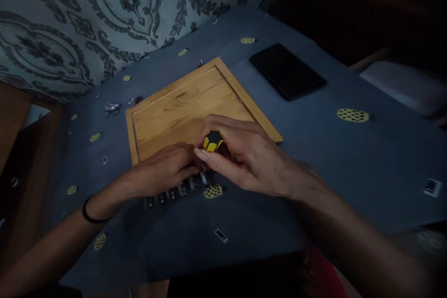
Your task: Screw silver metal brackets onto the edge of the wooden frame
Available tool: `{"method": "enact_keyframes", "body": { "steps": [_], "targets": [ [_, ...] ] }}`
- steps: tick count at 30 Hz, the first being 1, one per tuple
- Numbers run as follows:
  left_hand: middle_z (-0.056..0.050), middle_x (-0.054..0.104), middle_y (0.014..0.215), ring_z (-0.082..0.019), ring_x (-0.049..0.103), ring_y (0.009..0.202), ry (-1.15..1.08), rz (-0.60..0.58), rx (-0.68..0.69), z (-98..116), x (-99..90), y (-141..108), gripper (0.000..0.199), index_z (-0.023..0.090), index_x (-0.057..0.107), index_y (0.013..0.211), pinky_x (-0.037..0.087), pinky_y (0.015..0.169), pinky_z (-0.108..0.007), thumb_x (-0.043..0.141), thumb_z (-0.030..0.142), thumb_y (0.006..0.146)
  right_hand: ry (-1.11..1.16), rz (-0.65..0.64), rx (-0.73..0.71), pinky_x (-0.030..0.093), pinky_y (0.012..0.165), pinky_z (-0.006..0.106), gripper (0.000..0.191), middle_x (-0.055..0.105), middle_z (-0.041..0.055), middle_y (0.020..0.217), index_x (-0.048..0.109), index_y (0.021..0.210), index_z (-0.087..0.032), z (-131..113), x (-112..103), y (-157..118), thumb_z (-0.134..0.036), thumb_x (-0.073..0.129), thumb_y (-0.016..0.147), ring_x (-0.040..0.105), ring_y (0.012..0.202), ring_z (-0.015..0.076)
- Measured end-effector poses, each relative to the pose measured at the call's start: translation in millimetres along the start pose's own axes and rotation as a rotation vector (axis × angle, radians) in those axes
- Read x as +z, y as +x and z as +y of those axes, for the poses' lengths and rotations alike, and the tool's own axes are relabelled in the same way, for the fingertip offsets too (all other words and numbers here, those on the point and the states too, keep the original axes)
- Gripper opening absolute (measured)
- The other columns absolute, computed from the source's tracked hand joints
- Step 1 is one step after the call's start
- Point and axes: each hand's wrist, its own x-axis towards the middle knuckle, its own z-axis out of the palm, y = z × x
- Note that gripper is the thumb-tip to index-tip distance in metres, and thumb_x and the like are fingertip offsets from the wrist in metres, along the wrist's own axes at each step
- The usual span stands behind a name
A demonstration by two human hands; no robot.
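Note:
My right hand (240, 156) is wrapped round a yellow and black handle (213, 140), whose end faces up; the lower part of the tool is hidden. Beside it, my left hand (167, 170) rests at the near edge of a wooden board (188, 102) with a raised rim. Its fingertips are bent down by the tool, and what they hold, if anything, is hidden. Several small metal pieces (181, 190) stand in a row along the board's near edge, partly under my left hand. One more metal piece (204, 177) shows just below the handle.
A black phone or tablet (288, 72) lies right of the board on the blue patterned cloth (314, 158). Small metal parts (112, 108) lie left of the board, near a small dark item (138, 99). A patterned curtain or wall covering (122, 4) rises behind the table.

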Motion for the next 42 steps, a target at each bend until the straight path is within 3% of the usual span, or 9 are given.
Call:
{"method": "enact_keyframes", "body": {
  "steps": [14, 28, 42],
  "targets": [
    [-0.008, 0.069, 0.093, -0.024, 0.066, 0.094, 0.02, 0.023, -0.049, 3.4, 1.5, 1.1, 0.024, 0.017, 0.063, 0.086, 0.053, 0.085, -0.038, 0.046, 0.029, 0.098, -0.005, -0.001, -0.017, 0.039, 0.063, 0.027, 0.017, 0.051, -0.001, 0.078, 0.052, 0.084, -0.016, 1.7, 0.2, -0.3, -0.018, 0.052, 0.1, 0.05, 0.071, 0.0119],
    [-0.008, 0.068, 0.09, -0.028, 0.065, 0.101, -0.025, 0.016, -0.094, 2.0, 3.3, 1.8, 0.022, 0.018, 0.061, 0.085, 0.051, 0.092, -0.043, 0.047, 0.031, 0.096, 0.006, 0.012, -0.027, 0.037, 0.062, 0.026, 0.021, 0.046, -0.0022, 0.075, 0.046, 0.079, -0.018, 2.0, 1.3, 0.0, -0.019, 0.051, 0.1, 0.047, 0.068, 0.0112],
    [-0.005, 0.068, 0.091, -0.024, 0.066, 0.093, -0.111, 0.07, -0.024, 3.3, 2.2, 5.0, 0.02, 0.019, 0.06, 0.088, 0.051, 0.086, -0.038, 0.046, 0.032, 0.096, 0.013, 0.016, -0.035, 0.035, 0.059, 0.026, 0.025, 0.042, -0.003, 0.073, 0.039, 0.077, -0.021, 2.4, 0.8, 0.0, -0.019, 0.051, 0.099, 0.044, 0.066, 0.0111]
  ]
}}
